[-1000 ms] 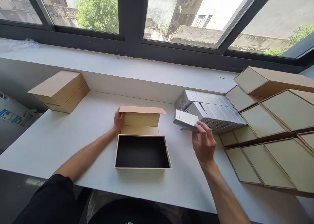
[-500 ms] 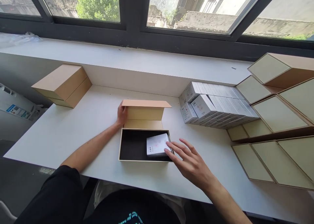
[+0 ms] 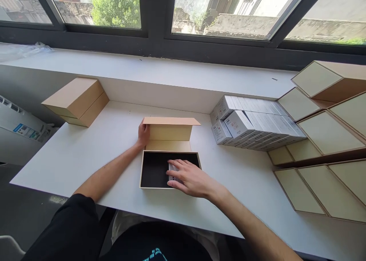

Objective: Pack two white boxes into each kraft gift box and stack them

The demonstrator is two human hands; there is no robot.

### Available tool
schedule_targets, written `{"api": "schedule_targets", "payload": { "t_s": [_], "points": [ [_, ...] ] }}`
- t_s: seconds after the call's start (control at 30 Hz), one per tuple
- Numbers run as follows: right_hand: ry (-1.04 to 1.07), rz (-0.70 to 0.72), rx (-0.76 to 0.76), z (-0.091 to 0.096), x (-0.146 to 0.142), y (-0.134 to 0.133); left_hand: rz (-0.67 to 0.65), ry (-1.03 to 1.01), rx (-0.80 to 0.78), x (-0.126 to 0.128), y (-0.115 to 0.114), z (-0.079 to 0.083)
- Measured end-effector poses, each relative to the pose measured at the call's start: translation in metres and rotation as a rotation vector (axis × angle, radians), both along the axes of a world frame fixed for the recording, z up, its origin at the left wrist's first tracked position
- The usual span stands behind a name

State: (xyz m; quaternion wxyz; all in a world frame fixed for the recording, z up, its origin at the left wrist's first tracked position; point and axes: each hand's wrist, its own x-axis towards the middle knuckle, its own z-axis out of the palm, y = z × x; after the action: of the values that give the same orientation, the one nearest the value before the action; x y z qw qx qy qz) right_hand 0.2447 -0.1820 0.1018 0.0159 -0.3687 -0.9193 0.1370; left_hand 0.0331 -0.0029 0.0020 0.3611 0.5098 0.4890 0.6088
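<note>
A cardboard gift box (image 3: 141, 169) with a black inside lies open on the white table, its tan flap lid (image 3: 171, 121) raised at the back. My left hand (image 3: 143, 133) is closed on the left end of that lid. Inside the right part of the box sits a small white carton (image 3: 172, 168), mostly covered from view. Over it lies my right hand (image 3: 190, 177), palm down, with fingers spread across the carton's top and fingertips near its left edge.
White cartons (image 3: 257, 120) stand stacked in rows at the back right. Several tan gift boxes (image 3: 331, 131) are piled at the far right, and more tan boxes (image 3: 77, 99) sit at the back left. Behind the table (image 3: 114, 146) runs a white windowsill (image 3: 160, 68) below the windows.
My right hand has moved left from the carton's right edge to lie over its top. The carton appears to sit flatter in the box. My left hand keeps hold of the lid.
</note>
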Motion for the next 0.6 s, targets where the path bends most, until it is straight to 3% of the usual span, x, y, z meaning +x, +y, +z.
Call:
{"api": "schedule_targets", "payload": {
  "t_s": [0.1, 0.27, 0.37, 0.47, 0.53, 0.6],
  "points": [
    [-0.024, -0.045, -0.070, -0.003, 0.001, 0.001, 0.003, 0.000, 0.011, 0.001, 0.000, 0.000],
    [-0.009, -0.091, -0.050, -0.006, -0.001, -0.006, -0.005, -0.001, 0.002, 0.001, -0.001, 0.000],
    [-0.001, -0.101, 0.009, -0.009, -0.003, -0.007, -0.008, -0.001, -0.003, 0.002, -0.002, 0.001],
    [0.155, -0.123, 0.155, -0.001, 0.014, -0.001, -0.007, -0.010, 0.003, 0.002, -0.003, 0.002],
    [0.317, -0.312, 0.324, 0.010, 0.039, 0.007, -0.008, -0.013, 0.016, 0.002, -0.002, 0.001],
    [0.389, -0.633, 0.512, 0.021, 0.071, 0.018, -0.013, -0.012, 0.033, 0.001, -0.001, -0.001]
  ]
}}
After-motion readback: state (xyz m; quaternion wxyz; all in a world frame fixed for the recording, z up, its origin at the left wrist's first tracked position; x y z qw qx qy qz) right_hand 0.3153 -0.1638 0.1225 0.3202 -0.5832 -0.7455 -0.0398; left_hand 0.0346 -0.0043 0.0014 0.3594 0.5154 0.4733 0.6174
